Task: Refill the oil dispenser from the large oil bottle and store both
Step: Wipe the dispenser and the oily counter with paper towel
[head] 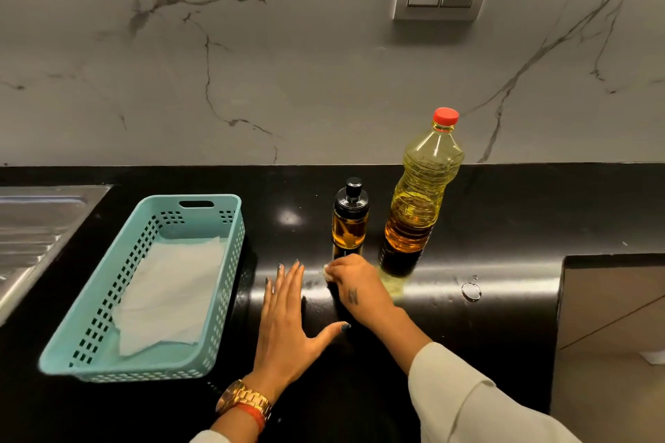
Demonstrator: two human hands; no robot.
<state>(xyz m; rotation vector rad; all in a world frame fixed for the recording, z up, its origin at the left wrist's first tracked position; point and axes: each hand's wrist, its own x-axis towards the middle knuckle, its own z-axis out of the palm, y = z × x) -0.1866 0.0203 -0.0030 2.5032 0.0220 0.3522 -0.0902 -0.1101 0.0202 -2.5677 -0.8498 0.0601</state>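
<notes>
Head view puts the dispenser (350, 223) upright on the black counter (503, 212), its black pump top on and amber oil showing through the glass up to about the shoulder. Just beside it, on its right, stands the bottle (421, 198), also upright, red cap (446, 118) in place, with oil filling roughly the lower half. The two do not touch.

Directly in front of the dispenser's base, the right hand (356, 286) is curled down on the counter, fingers narrow and pinched around a small pale wad (326, 271), probably tissue; what it is exactly cannot be told. The left hand (288, 320) lies flat on the counter beside it, fingers straight and together, thumb spread wide, holding nothing.

Further left sits a teal basket (108, 298) lined with white paper (172, 291), with nothing else in it. Beyond it is the edge of a steel sink (32, 227). A small ring-shaped mark (471, 291) shows on the counter to the right.

Judging by both closures being on and the dispenser looking well filled, the pouring seems done. The right hand's position suggests wiping drips from the counter. What appears left is storing: neither container is in the basket yet, if that is where they belong.
</notes>
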